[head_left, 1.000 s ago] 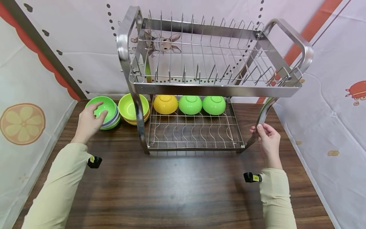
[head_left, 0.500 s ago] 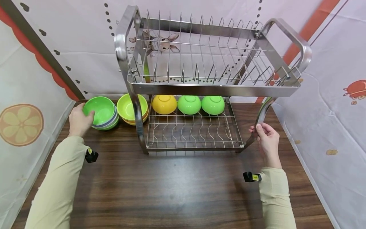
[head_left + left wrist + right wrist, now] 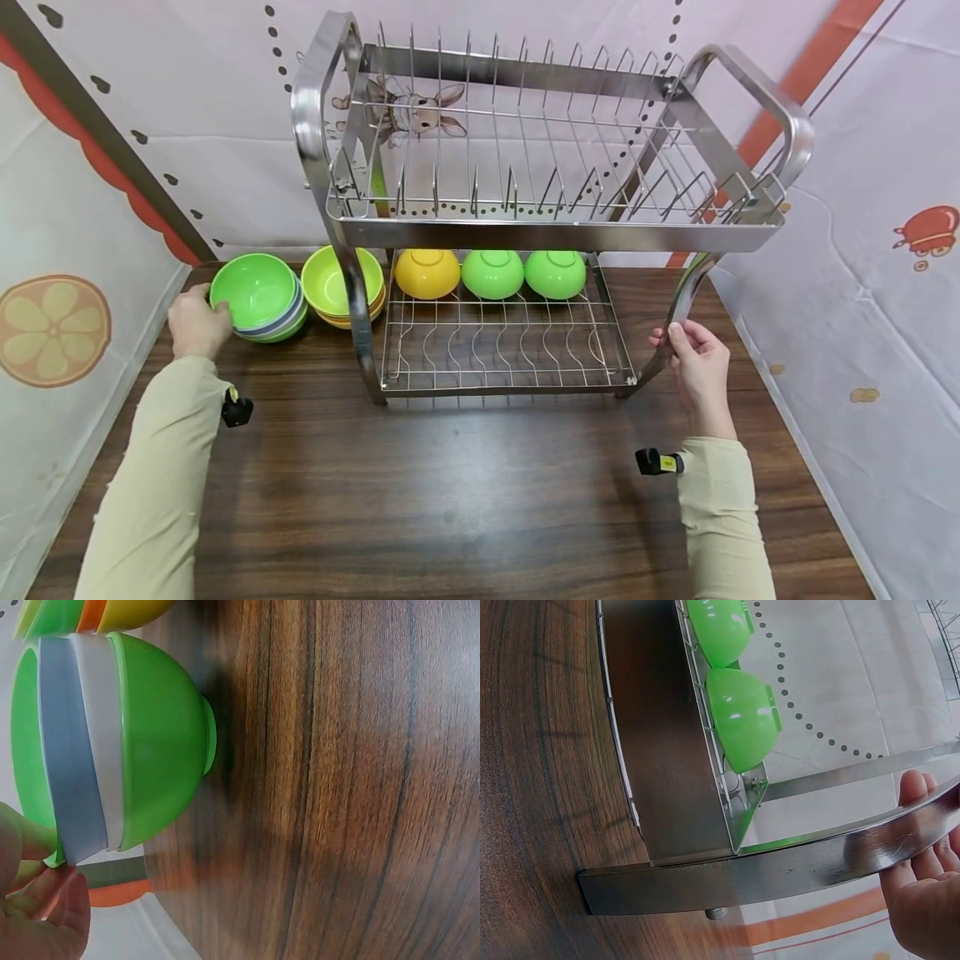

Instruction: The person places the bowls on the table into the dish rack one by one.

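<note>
My left hand is at the left side of a bowl stack on the table's far left. In the left wrist view its thumb and fingers pinch the rim of the top green bowl. Beneath that bowl sit a blue-grey bowl, a white bowl and another green bowl, nested together. My right hand grips the curved front right leg of a two-tier metal dish rack.
Another stack holds a yellow-green bowl over orange and yellow ones, partly behind the rack's left leg. Upside down along the back of the lower tier are a yellow-orange bowl and two green bowls. Printed cloth walls surround the wooden table.
My left hand has moved left and down from above the stack to the top green bowl's left rim and taken hold of it. The right hand stays on the rack leg.
</note>
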A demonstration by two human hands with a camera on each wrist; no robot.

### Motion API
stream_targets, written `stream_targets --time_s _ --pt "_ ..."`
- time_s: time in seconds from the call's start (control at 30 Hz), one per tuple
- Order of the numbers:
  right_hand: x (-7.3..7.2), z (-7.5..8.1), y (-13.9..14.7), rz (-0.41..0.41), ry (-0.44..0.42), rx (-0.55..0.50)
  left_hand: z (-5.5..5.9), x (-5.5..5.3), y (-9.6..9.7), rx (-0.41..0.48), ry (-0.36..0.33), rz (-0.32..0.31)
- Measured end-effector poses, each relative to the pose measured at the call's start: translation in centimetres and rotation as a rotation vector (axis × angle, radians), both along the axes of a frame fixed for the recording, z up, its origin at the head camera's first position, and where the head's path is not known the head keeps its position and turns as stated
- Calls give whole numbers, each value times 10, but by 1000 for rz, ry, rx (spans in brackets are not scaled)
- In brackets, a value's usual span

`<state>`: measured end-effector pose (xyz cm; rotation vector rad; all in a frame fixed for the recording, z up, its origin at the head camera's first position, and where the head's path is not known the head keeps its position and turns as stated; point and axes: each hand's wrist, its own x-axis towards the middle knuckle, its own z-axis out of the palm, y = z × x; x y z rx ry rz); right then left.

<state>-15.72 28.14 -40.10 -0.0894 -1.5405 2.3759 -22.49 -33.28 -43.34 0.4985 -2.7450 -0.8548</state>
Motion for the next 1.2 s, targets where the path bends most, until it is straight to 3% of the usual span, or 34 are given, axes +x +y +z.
stream_targets --time_s 0.43,0.8,1.03,1.2 --pt "0 -1 1 11 0 12 6 0 2 -16 -47 23" --pt "0 -1 2 27 40 -5 10 -2 2 -135 46 33" --pt "0 -2 2 35 44 -31 12 0 1 -124 134 47" --pt "0 -1 2 26 23 -19 16 3 3 -129 143 52"
